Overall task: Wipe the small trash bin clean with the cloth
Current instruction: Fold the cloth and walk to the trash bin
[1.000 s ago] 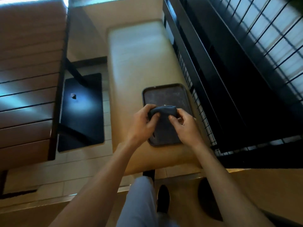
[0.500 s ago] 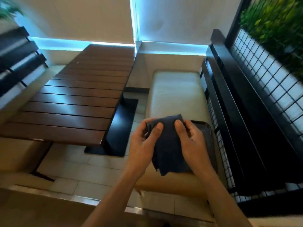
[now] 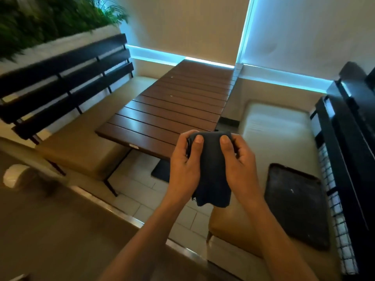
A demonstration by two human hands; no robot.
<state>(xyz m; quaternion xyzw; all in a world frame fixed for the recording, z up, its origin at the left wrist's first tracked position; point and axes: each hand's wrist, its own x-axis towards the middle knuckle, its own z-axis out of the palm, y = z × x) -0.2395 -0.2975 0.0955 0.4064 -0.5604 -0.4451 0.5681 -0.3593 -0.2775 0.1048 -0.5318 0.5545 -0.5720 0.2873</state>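
A dark blue cloth [image 3: 211,169] hangs folded between both hands in front of me, above the floor. My left hand [image 3: 185,165] grips its left upper edge, thumb on the front. My right hand [image 3: 239,165] pinches the right upper edge the same way. A blurred white rounded object [image 3: 13,175] shows at the far left edge; I cannot tell what it is. No trash bin is plainly in view.
A dark tray [image 3: 294,205] lies on the tan bench seat [image 3: 274,126] at right, beside a black railing [image 3: 345,138]. A brown slatted table [image 3: 172,110] stands ahead, with a cushioned bench [image 3: 85,142] and black slatted backrest to its left. Tiled floor lies below.
My view has swung left and up, away from the tray. Both hands lifted the cloth off the tray and still hold it.
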